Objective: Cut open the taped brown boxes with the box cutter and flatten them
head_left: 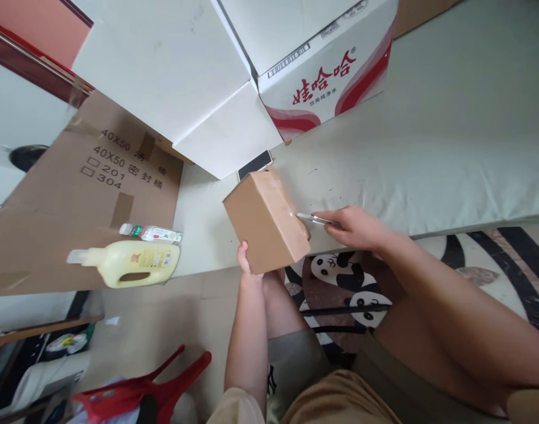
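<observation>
A small brown cardboard box [263,227] is tilted above the near edge of the covered table. My left hand [247,259] grips its lower near corner, thumb on the side; the other fingers are hidden behind or under it. Brown tape, loose or bulging in places, runs along the box's right side. In my right hand [351,227] is a slim, pale utility knife [316,219], its tip at or very near this taped side; I cannot tell whether it touches. A dark-screened phone [255,165] lies just beyond the box, partly covered by it.
Behind stand a white carton with red lettering [326,88] and open white flaps [234,129]. At left, a yellow jug [137,263] and small bottle [152,233] stand before a large brown carton [141,171]. Below are a red stool or chair [176,383] and a panda-patterned seat [331,268].
</observation>
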The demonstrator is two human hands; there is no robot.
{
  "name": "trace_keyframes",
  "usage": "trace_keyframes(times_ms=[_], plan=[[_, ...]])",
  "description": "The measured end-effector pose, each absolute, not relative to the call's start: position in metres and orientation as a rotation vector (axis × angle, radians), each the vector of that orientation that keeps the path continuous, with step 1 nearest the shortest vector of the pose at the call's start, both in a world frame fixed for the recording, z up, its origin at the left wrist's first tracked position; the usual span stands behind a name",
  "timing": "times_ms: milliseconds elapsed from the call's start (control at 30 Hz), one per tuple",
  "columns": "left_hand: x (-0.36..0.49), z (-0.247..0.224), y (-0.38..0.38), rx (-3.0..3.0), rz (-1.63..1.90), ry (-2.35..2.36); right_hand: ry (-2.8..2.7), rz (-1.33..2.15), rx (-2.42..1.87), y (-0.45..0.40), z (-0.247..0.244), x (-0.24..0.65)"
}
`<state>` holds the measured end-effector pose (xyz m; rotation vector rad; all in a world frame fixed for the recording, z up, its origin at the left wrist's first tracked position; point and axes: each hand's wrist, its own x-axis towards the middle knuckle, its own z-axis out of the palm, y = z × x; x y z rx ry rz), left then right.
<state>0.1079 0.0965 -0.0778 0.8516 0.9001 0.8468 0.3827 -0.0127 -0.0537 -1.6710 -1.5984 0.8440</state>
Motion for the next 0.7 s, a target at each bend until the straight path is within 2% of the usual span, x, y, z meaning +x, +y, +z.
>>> trace_keyframes(times_ms=[333, 700], plan=[[0.104, -0.0816, 0.0973, 0.834, 0.873, 0.932, -1.315, 0.746, -1.725, -0.0117, -0.0517, 0.3835], [0.1022, -0.083, 0.0943, 0.85, 0.71, 0.911, -1.429, 0.713, -1.826, -0.0078, -0.0481, 0.3765]])
